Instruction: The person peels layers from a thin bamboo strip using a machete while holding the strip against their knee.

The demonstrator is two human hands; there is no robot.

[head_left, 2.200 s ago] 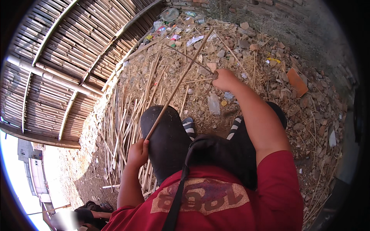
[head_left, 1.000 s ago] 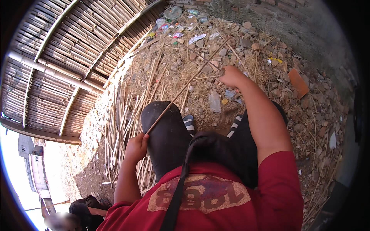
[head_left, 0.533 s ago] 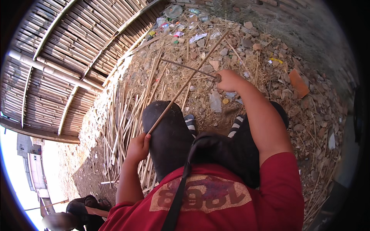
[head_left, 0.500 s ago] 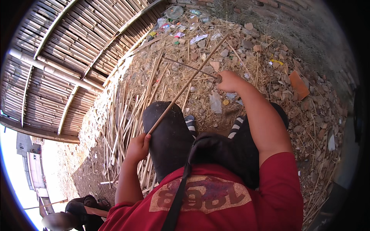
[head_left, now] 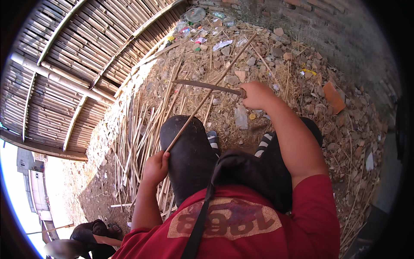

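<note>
A long thin bamboo stick (head_left: 188, 122) slants up and away from my left hand (head_left: 155, 167), whose fingers are closed round its near end beside my left knee. My right hand (head_left: 256, 95) grips the handle of a machete (head_left: 196, 83) with a long, dark, worn blade. That blade points left and crosses the stick around its middle, its flat side partly showing. Whether the edge touches the stick I cannot tell. Beneath the two hands lies rubble-strewn ground with straw.
Split bamboo strips (head_left: 129, 146) lie in a loose pile left of my legs. A bamboo-slat panel (head_left: 64, 73) stands at the left, a brick wall (head_left: 336, 39) at the far right. Another person (head_left: 92, 237) sits at the lower left. An orange tile piece (head_left: 334, 97) lies rightward.
The machete blade has turned and swung nearer to me, so its flat now shows where it looked like a thin line. My left hand still holds the stick in nearly the same place.
</note>
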